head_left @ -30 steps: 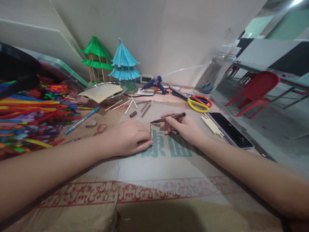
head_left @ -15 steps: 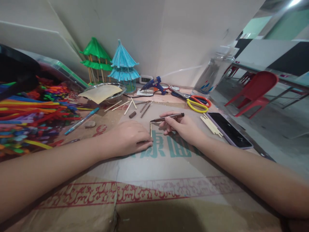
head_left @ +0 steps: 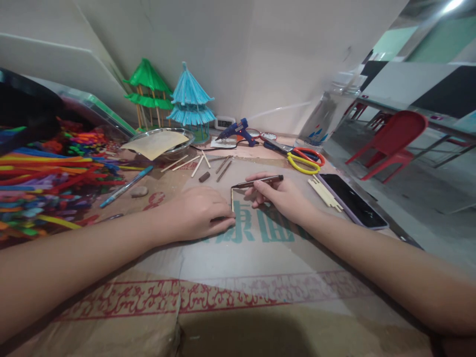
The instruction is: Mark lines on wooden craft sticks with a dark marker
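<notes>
My right hand [head_left: 273,191] is closed round a dark brown marker pen [head_left: 260,182], its tip touching the upper end of a thin wooden stick [head_left: 232,199]. That stick stands between my hands and is partly coloured dark. Fingers of my left hand [head_left: 203,212] pinch its lower end against the cardboard. A brown pen cap [head_left: 204,176] lies beyond my left hand. Near it rest two brown-coloured sticks [head_left: 224,171], with several plain sticks [head_left: 198,165] to their left. Another bundle of pale sticks [head_left: 324,194] lies right of my right hand.
Colourful pipe cleaners [head_left: 40,183] heap at the left, near a blue pen [head_left: 126,187]. Behind are green [head_left: 148,84] and blue [head_left: 189,94] model pavilions, a metal dish [head_left: 189,136], and a glue gun [head_left: 240,131]. Scissors [head_left: 305,159], a phone [head_left: 353,201] and a clear container [head_left: 320,119] stand right.
Almost nothing differs. Both hands keep their places, with the marker tip still at the stick's upper end; the view has shifted very slightly.
</notes>
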`<state>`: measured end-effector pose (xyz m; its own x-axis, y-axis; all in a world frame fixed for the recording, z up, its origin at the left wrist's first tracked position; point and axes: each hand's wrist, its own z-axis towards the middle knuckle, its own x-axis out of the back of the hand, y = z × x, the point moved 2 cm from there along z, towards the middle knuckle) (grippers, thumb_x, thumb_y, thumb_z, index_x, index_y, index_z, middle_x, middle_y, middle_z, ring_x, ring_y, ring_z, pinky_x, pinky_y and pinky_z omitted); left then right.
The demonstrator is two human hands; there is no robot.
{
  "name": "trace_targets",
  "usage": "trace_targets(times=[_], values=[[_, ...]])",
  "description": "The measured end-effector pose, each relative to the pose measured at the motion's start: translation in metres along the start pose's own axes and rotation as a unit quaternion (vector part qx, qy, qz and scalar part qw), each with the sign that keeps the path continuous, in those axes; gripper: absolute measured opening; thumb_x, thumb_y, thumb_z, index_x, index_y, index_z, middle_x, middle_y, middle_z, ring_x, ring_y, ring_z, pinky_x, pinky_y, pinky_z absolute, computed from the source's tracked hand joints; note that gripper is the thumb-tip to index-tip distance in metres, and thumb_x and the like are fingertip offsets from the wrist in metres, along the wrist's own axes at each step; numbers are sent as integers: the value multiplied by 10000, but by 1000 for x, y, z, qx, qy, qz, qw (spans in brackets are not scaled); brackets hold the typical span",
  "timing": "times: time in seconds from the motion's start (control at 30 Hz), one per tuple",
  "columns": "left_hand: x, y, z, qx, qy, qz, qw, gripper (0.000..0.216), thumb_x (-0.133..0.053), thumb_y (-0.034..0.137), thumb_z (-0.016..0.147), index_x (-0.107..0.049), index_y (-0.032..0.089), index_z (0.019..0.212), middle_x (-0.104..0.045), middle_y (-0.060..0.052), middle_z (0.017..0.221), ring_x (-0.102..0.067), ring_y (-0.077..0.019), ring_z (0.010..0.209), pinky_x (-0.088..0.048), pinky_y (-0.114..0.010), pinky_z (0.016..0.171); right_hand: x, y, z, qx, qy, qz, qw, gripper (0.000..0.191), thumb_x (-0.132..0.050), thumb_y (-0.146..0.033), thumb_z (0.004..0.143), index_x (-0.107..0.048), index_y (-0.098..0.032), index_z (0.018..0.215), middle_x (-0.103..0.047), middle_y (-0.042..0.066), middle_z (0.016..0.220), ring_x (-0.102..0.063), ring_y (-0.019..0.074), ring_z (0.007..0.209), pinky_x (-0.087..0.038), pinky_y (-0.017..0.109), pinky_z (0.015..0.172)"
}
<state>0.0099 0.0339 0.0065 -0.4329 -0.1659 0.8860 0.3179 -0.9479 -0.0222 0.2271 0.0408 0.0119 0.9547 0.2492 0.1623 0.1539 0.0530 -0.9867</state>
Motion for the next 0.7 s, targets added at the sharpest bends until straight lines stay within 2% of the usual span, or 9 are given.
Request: trace_targets(times=[0.17,0.57,0.7], values=[[1,0,0,10,-7,-6,1000,262,-520,346,989,-700,201,865,-653,-13,700,-588,-152,660,-361,-289,635,0,1,0,5,11,-1,1000,149,-588,-271,939,-664,-188,1037,-705,21,775,-631,109,592,-626,290,636],[2,1,2,13,-2,-5,1000,244,-537,326,982,-686,196,840,-642,-12,687,-570,-147,653,-337,-287,632,1,2,0,4,-10,-1,1000,234,-615,-314,927,-662,-180,1113,-734,51,893,-619,96,584,-607,279,624],[2,0,2,11,-1,-9,1000,257,-526,334,987,-684,196,838,-637,-11,681,-567,-148,644,-340,-288,626,0,2,1,13,-13,-4,1000,200,-601,-296,934,-664,-179,1084,-724,39,840,-619,99,590,-609,277,627]])
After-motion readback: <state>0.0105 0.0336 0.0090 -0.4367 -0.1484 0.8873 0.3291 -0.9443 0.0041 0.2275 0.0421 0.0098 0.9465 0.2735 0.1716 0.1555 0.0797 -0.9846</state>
